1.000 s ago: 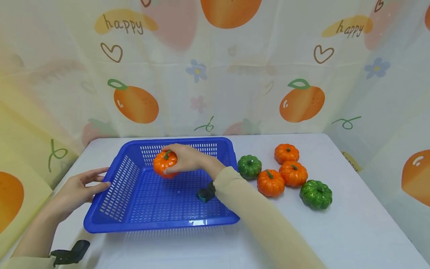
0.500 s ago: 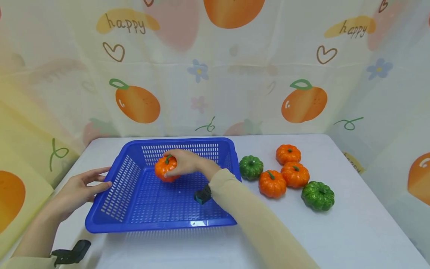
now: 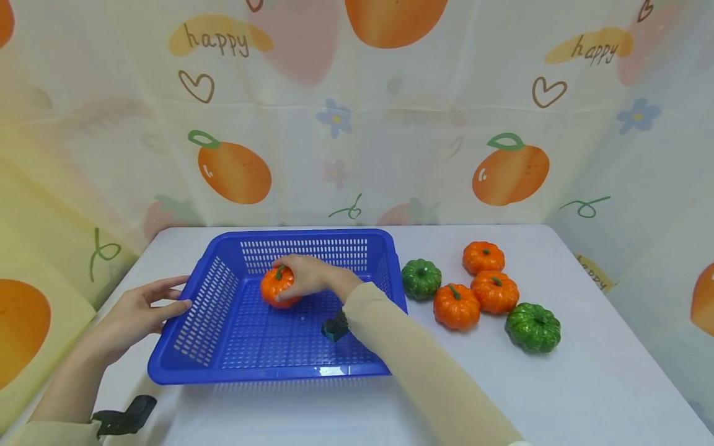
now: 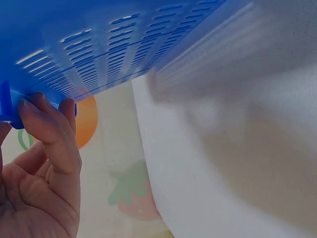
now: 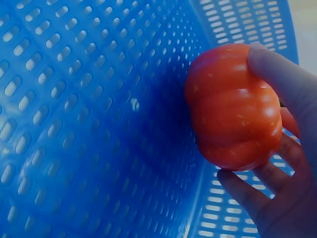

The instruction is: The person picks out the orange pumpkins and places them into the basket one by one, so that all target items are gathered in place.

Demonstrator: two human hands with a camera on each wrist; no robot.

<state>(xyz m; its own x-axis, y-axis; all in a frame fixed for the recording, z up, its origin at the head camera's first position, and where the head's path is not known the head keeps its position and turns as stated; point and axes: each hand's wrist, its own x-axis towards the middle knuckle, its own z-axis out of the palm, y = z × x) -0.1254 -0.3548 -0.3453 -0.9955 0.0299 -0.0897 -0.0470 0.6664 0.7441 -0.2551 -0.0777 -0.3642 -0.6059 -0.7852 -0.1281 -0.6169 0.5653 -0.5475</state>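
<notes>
Orange pumpkin (image 3: 272, 288), right hand (image 3: 310, 276) now lower in blue basket (image 3: 268, 374).

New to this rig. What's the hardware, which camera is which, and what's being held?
No robot here: these are a person's bare hands. The wide picture comes from a head camera looking forward and down; the two smaller ones come from cameras on each wrist.

The left hand holds the rim of a blue plastic basket. The right hand grips an orange pumpkin inside it; whether that touches the basket's bottom is hard to tell.

On the white table, to the basket's right, lie three more orange pumpkins and two green pumpkins. Behind hangs a fruit-print cloth.
</notes>
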